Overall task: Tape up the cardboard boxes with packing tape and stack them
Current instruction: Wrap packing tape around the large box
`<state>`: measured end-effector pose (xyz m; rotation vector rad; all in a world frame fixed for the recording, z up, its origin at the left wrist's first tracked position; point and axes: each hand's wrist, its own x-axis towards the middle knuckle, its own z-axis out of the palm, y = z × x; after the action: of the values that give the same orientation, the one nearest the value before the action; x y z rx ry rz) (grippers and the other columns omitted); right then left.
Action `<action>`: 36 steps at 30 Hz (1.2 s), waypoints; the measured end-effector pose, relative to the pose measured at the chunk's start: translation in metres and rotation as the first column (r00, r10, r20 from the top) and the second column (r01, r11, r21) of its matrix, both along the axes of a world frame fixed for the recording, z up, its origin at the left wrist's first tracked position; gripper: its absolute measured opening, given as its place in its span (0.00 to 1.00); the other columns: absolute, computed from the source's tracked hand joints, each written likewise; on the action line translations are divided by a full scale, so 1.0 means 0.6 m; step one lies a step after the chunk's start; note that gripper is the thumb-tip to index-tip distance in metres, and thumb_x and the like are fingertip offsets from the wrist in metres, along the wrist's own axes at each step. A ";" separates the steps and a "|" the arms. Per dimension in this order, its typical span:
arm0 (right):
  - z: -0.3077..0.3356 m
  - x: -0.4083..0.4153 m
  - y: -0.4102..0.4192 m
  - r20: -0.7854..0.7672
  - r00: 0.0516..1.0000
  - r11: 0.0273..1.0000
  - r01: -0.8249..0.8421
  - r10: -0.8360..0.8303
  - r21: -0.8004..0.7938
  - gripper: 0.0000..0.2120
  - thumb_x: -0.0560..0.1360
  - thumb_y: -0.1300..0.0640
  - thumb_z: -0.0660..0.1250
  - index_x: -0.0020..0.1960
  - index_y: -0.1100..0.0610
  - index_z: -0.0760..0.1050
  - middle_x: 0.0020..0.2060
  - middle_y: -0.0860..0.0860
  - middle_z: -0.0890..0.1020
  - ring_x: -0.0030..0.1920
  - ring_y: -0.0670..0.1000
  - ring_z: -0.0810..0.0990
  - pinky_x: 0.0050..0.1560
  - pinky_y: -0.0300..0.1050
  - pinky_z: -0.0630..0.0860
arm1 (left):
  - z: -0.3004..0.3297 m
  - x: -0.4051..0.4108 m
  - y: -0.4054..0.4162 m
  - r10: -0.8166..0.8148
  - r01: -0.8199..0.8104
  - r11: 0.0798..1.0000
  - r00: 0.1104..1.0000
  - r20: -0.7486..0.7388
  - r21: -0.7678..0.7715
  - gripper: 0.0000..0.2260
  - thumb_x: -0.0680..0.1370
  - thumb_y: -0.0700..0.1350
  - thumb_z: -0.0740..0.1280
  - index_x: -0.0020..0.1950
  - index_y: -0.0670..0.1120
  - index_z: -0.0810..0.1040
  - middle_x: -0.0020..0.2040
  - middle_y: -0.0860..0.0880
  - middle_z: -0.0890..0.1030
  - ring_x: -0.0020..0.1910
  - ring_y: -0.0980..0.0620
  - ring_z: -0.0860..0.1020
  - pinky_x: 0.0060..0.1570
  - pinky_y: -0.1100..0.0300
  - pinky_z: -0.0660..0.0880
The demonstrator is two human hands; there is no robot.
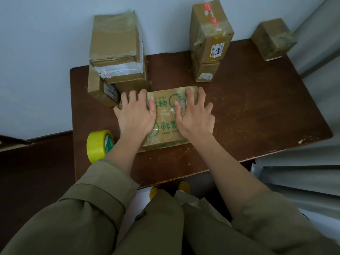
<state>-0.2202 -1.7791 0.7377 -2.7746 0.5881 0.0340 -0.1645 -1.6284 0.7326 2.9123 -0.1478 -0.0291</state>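
A flat cardboard box with green print (166, 122) lies in the middle of the brown table (248, 111). My left hand (135, 112) lies flat on its left half with the fingers spread. My right hand (195, 112) presses flat on its right half, fingers reaching to the far edge. A yellow roll of packing tape (98, 145) stands on edge at the table's left front corner, just left of my left forearm. Tape strips shine across the box top between my hands.
A stack of taped boxes (117, 52) stands at the back left, a smaller box (100, 91) leaning beside it. Two stacked boxes (209, 39) stand at the back centre and a small box (272, 39) at the back right corner. A curtain (312, 162) hangs at right.
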 end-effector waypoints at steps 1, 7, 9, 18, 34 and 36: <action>0.001 0.002 0.000 0.005 1.000 1.000 0.004 -0.004 -0.005 0.29 0.81 0.36 0.47 0.79 0.47 0.55 0.78 0.54 0.54 0.65 0.65 0.68 0.54 0.58 0.74 | 0.000 0.000 -0.001 0.000 0.000 1.000 1.000 0.003 0.000 0.20 0.83 0.56 0.50 0.69 0.50 0.70 0.67 0.46 0.72 0.70 0.41 0.64 0.59 0.39 0.66; 0.004 0.016 -0.010 0.072 0.997 1.000 0.013 -0.011 -0.026 0.22 0.82 0.40 0.51 0.69 0.51 0.65 0.66 0.57 0.65 0.56 0.62 0.72 0.48 0.57 0.74 | 0.001 0.001 -0.003 0.011 -0.011 1.000 1.000 -0.009 -0.021 0.20 0.83 0.57 0.50 0.70 0.51 0.69 0.67 0.46 0.72 0.70 0.42 0.64 0.60 0.39 0.66; 0.005 0.026 -0.015 0.118 0.993 1.000 0.015 -0.012 -0.022 0.19 0.82 0.41 0.51 0.64 0.53 0.67 0.61 0.56 0.67 0.53 0.61 0.74 0.47 0.56 0.74 | 0.002 -0.001 -0.004 0.015 -0.015 1.000 1.000 -0.013 -0.025 0.20 0.83 0.57 0.50 0.70 0.51 0.69 0.67 0.46 0.72 0.71 0.42 0.63 0.60 0.39 0.66; -0.004 0.014 -0.037 0.458 0.868 0.914 -0.013 -0.190 0.405 0.27 0.81 0.41 0.47 0.60 0.57 0.77 0.62 0.52 0.76 0.64 0.51 0.71 0.65 0.37 0.63 | 0.005 -0.006 -0.006 0.037 -0.037 0.999 0.999 -0.008 -0.003 0.18 0.84 0.55 0.50 0.68 0.49 0.69 0.65 0.44 0.71 0.69 0.42 0.65 0.57 0.40 0.67; 0.007 0.092 -0.010 -0.053 0.990 0.991 -0.134 0.133 -0.011 0.25 0.83 0.39 0.45 0.71 0.50 0.67 0.69 0.52 0.69 0.71 0.61 0.63 0.61 0.63 0.69 | 0.007 -0.012 -0.003 0.110 -0.111 0.990 0.994 -0.024 -0.091 0.19 0.83 0.56 0.52 0.71 0.53 0.70 0.68 0.47 0.72 0.71 0.45 0.63 0.63 0.41 0.63; 0.006 0.106 -0.008 -0.074 0.989 0.990 -0.134 0.130 -0.052 0.25 0.83 0.39 0.46 0.67 0.54 0.70 0.65 0.55 0.70 0.67 0.63 0.66 0.55 0.61 0.71 | 0.005 -0.011 -0.003 0.117 -0.119 0.989 0.993 -0.021 -0.090 0.19 0.83 0.56 0.52 0.71 0.53 0.70 0.68 0.48 0.72 0.71 0.45 0.63 0.62 0.41 0.64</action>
<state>-0.1565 -1.7839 0.7413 -2.8736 0.4278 0.1462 -0.1711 -1.6300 0.7355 2.8229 0.0255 -0.0244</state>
